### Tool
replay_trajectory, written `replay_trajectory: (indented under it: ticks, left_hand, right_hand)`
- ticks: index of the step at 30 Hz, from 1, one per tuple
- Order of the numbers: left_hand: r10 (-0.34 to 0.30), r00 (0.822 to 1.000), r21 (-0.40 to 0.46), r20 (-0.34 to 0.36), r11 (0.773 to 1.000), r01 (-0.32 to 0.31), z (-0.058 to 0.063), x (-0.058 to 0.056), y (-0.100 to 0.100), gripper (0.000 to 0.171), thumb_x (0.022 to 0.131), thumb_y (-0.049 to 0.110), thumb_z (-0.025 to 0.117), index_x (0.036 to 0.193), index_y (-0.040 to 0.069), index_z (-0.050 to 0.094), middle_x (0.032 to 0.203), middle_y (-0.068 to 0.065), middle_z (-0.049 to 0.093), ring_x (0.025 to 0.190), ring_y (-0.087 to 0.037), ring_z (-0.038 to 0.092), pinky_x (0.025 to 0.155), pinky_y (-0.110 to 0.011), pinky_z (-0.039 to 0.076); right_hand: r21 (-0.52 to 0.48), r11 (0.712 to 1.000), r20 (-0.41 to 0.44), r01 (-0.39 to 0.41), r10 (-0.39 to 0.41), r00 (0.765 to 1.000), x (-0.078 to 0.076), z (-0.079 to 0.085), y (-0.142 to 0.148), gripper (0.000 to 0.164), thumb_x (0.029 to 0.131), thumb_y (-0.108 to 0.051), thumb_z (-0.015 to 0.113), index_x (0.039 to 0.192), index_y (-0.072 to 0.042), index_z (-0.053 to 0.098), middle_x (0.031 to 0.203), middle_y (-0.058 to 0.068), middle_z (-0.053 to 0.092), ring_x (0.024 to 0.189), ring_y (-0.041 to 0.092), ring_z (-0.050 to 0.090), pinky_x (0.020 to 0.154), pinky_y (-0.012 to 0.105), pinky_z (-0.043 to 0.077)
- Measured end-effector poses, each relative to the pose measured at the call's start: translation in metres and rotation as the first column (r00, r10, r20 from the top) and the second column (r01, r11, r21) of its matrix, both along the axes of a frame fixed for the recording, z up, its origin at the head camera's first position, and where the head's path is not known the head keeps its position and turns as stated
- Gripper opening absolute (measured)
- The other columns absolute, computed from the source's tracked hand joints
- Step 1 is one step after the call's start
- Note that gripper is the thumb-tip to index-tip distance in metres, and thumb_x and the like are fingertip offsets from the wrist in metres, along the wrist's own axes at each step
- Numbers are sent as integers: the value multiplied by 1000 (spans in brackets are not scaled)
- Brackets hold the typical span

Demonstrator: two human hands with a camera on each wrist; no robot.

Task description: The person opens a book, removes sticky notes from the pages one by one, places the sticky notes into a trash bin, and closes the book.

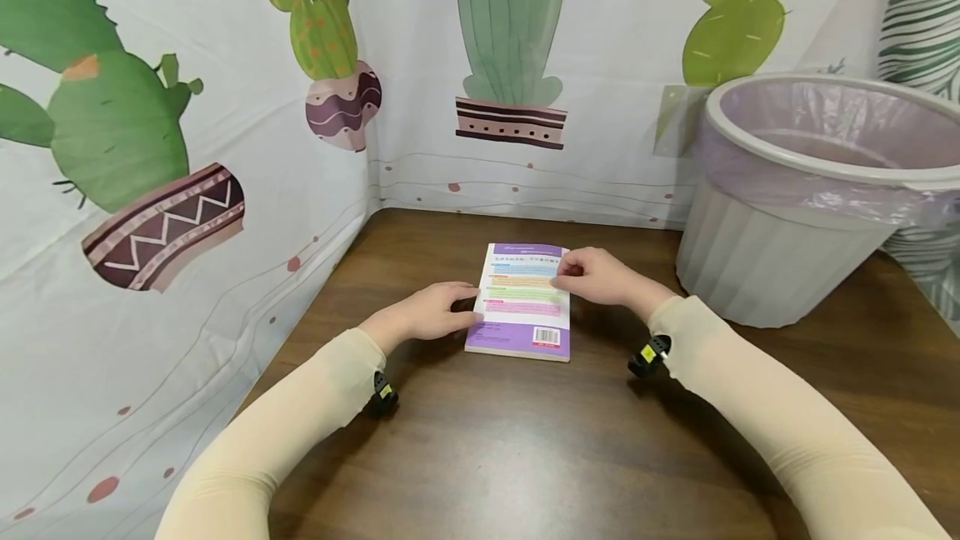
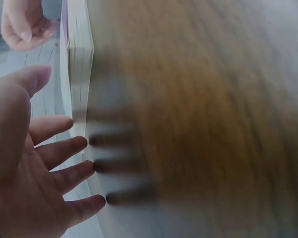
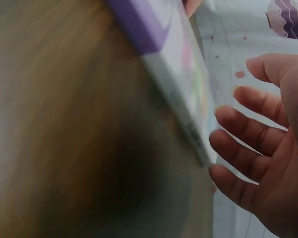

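Note:
A book (image 1: 522, 338) with a purple and white cover lies flat on the wooden table, its barcode toward me. Against its left edge is my left hand (image 1: 431, 311), fingers spread and fairly straight. The left wrist view shows that hand (image 2: 44, 163) beside the page edges (image 2: 81, 64), fingertips down at the table. My right hand (image 1: 597, 276) is at the book's upper right edge, thumb near the cover. In the right wrist view, the right hand (image 3: 268, 134) has loosely bent fingers apart from one another, close to the spine (image 3: 174, 101). Neither hand visibly grips the book.
At the right of the table (image 1: 480, 448) stands a grey waste bin (image 1: 765, 248) lined with a thin plastic bag. A white cloth with printed cacti (image 1: 420, 48) hangs behind the table and along its left side.

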State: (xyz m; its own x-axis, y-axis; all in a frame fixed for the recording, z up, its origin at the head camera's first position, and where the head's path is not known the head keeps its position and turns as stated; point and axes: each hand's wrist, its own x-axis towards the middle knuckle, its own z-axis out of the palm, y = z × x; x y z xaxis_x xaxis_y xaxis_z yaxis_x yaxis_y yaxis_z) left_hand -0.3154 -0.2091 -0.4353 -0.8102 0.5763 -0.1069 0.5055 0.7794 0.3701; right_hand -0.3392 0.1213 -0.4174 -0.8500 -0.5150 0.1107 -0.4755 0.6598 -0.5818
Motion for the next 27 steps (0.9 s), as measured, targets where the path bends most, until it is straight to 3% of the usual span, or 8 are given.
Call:
replay_trajectory:
  ticks: [3,7,10,12,17,27]
  left_hand:
    - [-24,1000,-12,-1,1000,24,-1,1,4,71,100,50,59,156,9,44,161,-13,46,150,-29,43,123,-46,36]
    - [-9,1000,-63,-2,998,9,0,4,9,80,97,57,60,159,12,39,164,-11,40,152,-30,40,122,-49,36]
    - [16,1000,-101,-3,995,-16,1,5,13,83,95,61,61,160,14,37,166,-11,38,152,-33,38,120,-55,37]
    - [27,1000,-114,-4,993,-27,2,6,17,84,95,62,61,160,14,37,166,-11,37,153,-35,36,120,-57,37]
    - [38,999,-134,-13,990,-39,-1,5,29,87,96,65,58,161,12,36,166,-11,37,154,-35,34,122,-56,35]
    - [43,998,-174,-38,983,-49,0,5,44,87,96,65,56,161,11,34,165,-14,38,154,-35,35,123,-52,34]
  right_hand:
    - [25,998,-10,50,-50,999,10,-8,12,17,96,-30,70,94,-14,74,84,1,68,77,17,58,72,33,49]
    - [124,986,-23,110,-108,994,23,-17,21,39,98,-37,66,122,-7,74,121,13,72,112,34,65,97,54,52]
    - [228,964,3,135,-140,990,30,-21,23,62,100,-50,59,142,-5,62,151,20,55,141,46,47,109,71,37]
    - [282,949,37,140,-157,987,33,-23,24,73,100,-60,52,149,-6,54,162,20,41,149,50,34,111,78,28]
    - [304,946,124,110,-154,980,37,-25,23,88,98,-72,44,158,-8,38,171,19,22,156,51,15,116,81,10]
    - [168,982,234,85,-124,964,38,-25,23,86,98,-67,50,161,-11,33,171,22,17,157,52,6,115,82,-2]
